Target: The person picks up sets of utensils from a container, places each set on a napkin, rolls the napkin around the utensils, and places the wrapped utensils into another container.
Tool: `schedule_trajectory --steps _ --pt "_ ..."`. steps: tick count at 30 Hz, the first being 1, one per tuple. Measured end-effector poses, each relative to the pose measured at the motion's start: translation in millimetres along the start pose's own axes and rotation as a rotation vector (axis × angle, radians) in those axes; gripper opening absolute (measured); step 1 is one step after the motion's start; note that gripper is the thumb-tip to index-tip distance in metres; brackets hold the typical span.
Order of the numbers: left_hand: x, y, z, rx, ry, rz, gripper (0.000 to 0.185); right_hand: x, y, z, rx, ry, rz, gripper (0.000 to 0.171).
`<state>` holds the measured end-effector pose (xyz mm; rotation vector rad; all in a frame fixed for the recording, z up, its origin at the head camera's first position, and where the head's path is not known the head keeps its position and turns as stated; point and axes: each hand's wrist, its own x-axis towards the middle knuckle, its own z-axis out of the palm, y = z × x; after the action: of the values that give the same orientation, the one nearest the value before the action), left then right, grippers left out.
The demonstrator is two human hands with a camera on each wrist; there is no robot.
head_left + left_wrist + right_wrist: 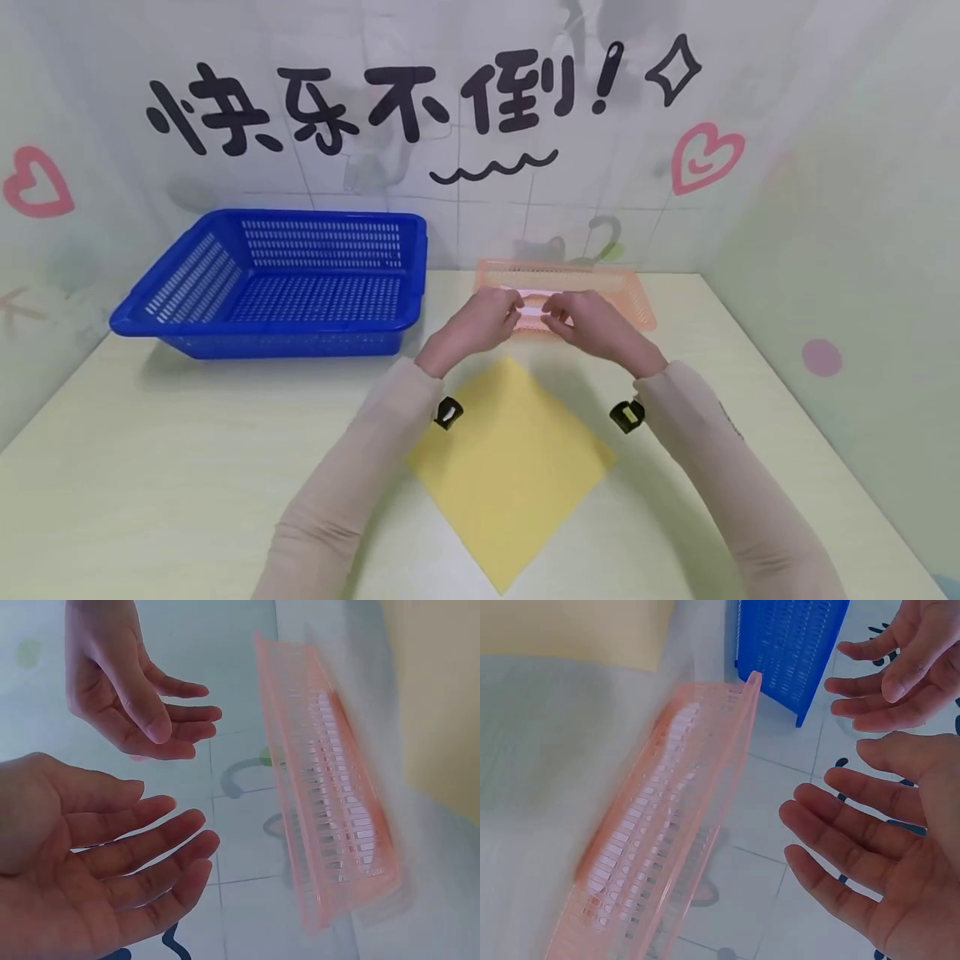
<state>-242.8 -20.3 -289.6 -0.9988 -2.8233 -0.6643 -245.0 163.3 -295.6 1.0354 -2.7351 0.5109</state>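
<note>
Both hands hover at the pink basket, apart from each other, with their fingers loosely bent and nothing held. My left hand (pixel 486 318) is at the basket's left half in the head view; in the left wrist view that hand (pixel 120 862) shows its palm. On the other side is my right hand (pixel 592 323), whose fingers (pixel 847 825) are spread in the right wrist view. The shallow pink basket (pixel 637 296) has slotted walls. Something whitish and flat (pixel 532 311) lies inside it, partly covered by the hands; its kind cannot be made out.
On the table nearer to me lies a yellow square sheet (pixel 517 475), turned cornerwise, below the forearms. A large blue basket (pixel 300 327) stands at the back left. The patterned wall (pixel 450 225) rises behind both baskets, and another wall (pixel 832 275) bounds the right side.
</note>
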Motion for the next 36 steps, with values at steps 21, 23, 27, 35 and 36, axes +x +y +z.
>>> schedule_trajectory --steps 21,23,27,35,36 --pt "60.1 -34.1 31.4 0.059 -0.100 -0.213 0.018 43.7 40.8 23.8 0.028 -0.088 0.118 0.022" --pt "62.8 -40.9 38.7 0.074 -0.119 -0.207 0.022 45.1 42.8 25.7 0.010 -0.103 0.127 0.022" --pt "103.1 -104.7 101.8 0.083 -0.134 -0.168 0.030 48.0 51.6 35.3 -0.009 -0.131 0.131 0.025" --pt "141.0 -162.9 167.9 0.114 -0.184 -0.101 0.039 83.7 226.3 173.1 -0.032 -0.142 0.070 0.044" --pt "137.4 -156.4 161.9 0.099 -0.203 -0.112 0.040 90.8 255.7 194.2 -0.043 -0.158 0.068 0.048"
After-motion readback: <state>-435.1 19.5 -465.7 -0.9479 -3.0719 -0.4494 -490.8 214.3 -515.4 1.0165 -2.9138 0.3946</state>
